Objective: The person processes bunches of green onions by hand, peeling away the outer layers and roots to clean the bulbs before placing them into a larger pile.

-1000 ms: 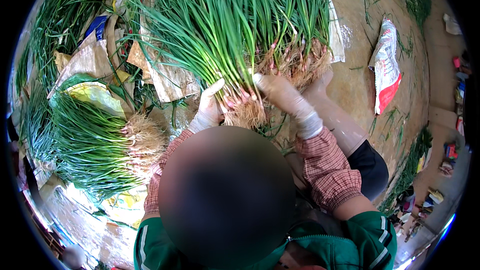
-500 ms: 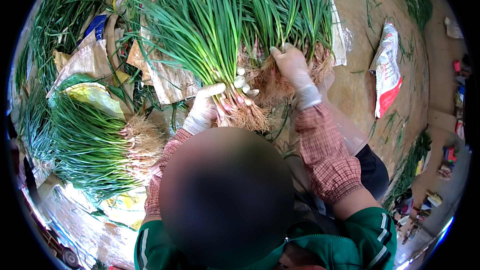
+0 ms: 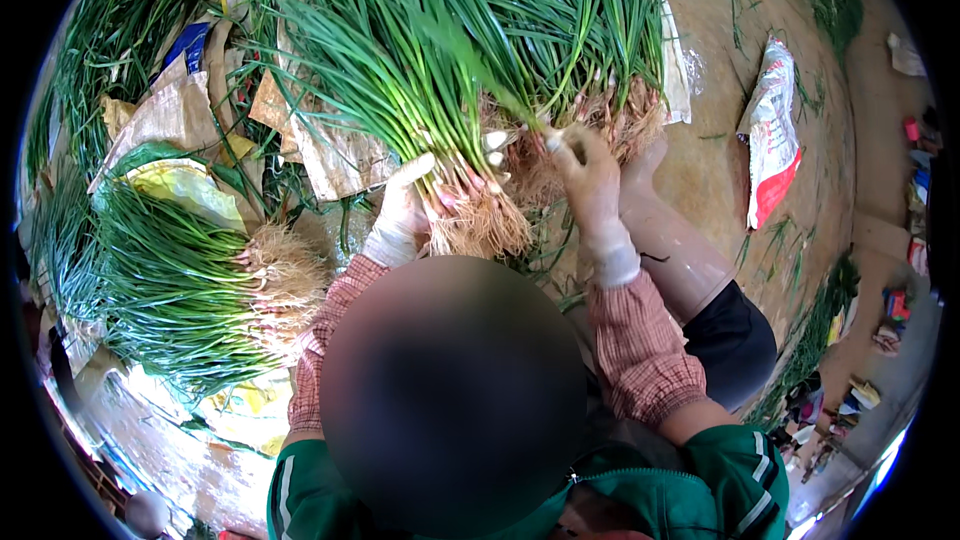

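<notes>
At far left, a pile of green onions [image 3: 170, 290] was noted with its roots turned right. By the left hand [image 3: 402, 208], its grip closed near the roots, a bunch of green onions [image 3: 440, 145] was held, leaves pointed away from the body. In the grip of the right hand [image 3: 592, 175], a blurred green stalk [image 3: 500, 85] was pinched. Beyond it, a heap of green onions [image 3: 605, 30] was seen; farther right, a red-and-white sack [image 3: 772, 130] was observed on the floor [image 3: 720, 165].
</notes>
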Demonstrator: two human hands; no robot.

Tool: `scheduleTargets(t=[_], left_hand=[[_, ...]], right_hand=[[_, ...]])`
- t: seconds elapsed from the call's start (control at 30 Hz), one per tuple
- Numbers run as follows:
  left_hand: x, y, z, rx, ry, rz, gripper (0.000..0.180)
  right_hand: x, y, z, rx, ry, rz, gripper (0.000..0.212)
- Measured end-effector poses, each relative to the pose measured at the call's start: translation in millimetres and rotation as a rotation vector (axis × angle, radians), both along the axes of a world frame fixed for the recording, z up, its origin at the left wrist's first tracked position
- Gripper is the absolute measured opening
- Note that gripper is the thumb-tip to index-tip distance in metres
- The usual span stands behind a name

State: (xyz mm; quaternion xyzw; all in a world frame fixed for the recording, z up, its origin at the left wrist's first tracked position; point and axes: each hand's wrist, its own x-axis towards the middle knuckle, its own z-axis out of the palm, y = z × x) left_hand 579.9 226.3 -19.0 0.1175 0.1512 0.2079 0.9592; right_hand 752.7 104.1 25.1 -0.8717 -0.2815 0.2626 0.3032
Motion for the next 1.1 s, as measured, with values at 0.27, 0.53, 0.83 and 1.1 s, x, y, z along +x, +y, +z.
scheduleTargets(t=[0.27, 0.53, 0.83, 1.1], left_hand=[[-13, 9, -7, 0.045, -0.062, -0.082, 0.071], [-15, 6, -22, -0.043, -0.184, -0.073, 0.073], [-15, 14, -18, -0.017, -0.228, -0.096, 0.070], [-18, 11, -4, 0.055, -0.084, -0.093, 0.080]], right_hand=[[14, -3, -37, 0.056, -0.226, 0.119, 0.020], [-12, -12, -18, 0.148, 0.071, 0.114, 0.030], [16, -5, -53, 0.125, -0.147, 0.024, 0.025], [2, 6, -65, -0.066, -0.474, 0.201, 0.028]])
